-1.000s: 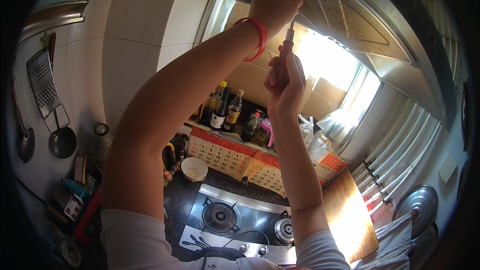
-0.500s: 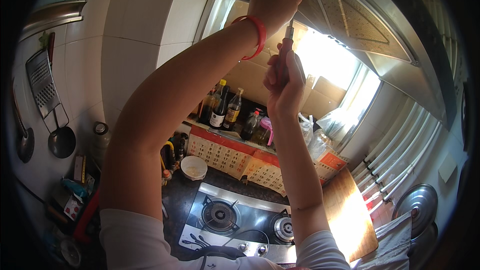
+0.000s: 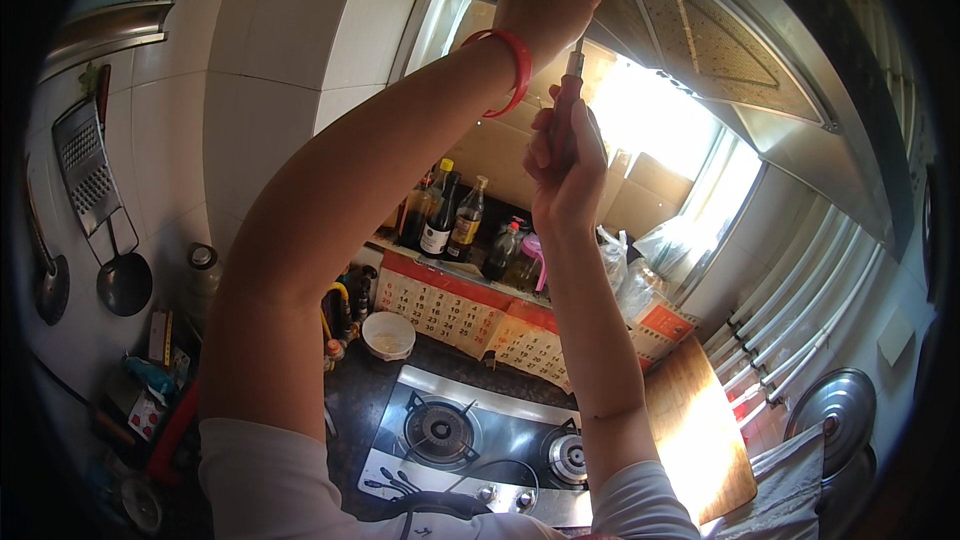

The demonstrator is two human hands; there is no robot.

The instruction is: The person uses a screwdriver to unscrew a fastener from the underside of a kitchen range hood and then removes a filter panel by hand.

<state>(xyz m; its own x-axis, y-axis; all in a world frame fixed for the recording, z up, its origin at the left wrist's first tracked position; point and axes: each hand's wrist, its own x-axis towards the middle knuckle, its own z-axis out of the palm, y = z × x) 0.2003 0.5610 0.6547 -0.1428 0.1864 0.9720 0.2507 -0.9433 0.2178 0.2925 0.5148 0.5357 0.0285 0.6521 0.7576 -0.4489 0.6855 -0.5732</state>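
Observation:
Both my arms reach up to the underside of a metal range hood [image 3: 735,60]. My right hand [image 3: 570,175] is wrapped round the dark red handle of a screwdriver [image 3: 568,105], which points upward. Its thin metal shaft rises past the fingers of my left hand [image 3: 540,5]. That hand, with a red bracelet [image 3: 522,70] at the wrist, is closed at the upper shaft; its index finger reaches toward the hood. The screwdriver's tip and whatever it meets are cut off by the top edge of the picture.
Below me lies a two-burner gas stove [image 3: 470,440]. A white bowl [image 3: 388,336] and sauce bottles [image 3: 465,220] stand behind it. A wooden cutting board [image 3: 700,430] leans at the right near white pipes [image 3: 800,300]. A grater [image 3: 88,165] and ladles hang left.
My right hand and the screwdriver's handle have shifted very slightly to the left. The left hand stays nearly in place.

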